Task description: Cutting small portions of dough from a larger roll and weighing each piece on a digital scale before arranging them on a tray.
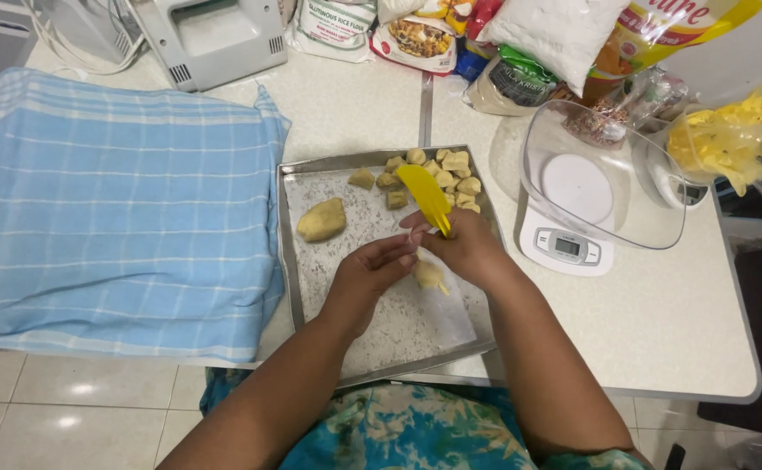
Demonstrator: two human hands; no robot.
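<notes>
Yellow scraper [425,197] in right hand [464,248]; left hand [372,270] pinches half-hidden dough piece [429,277]

One view only, worn on the head, looking steeply down and slightly forward over a white worktop [355,104]. Close in: forearms entering from the bottom edge, both hands meeting near centre above a metal tray [287,226]. Blue cloth [111,209] filling the left, scale [564,244] with clear bowl [607,165] at right, bags [555,35] cut off by the top edge. Floor tiles [67,409] visible bottom left. No second view to overlap.
</notes>
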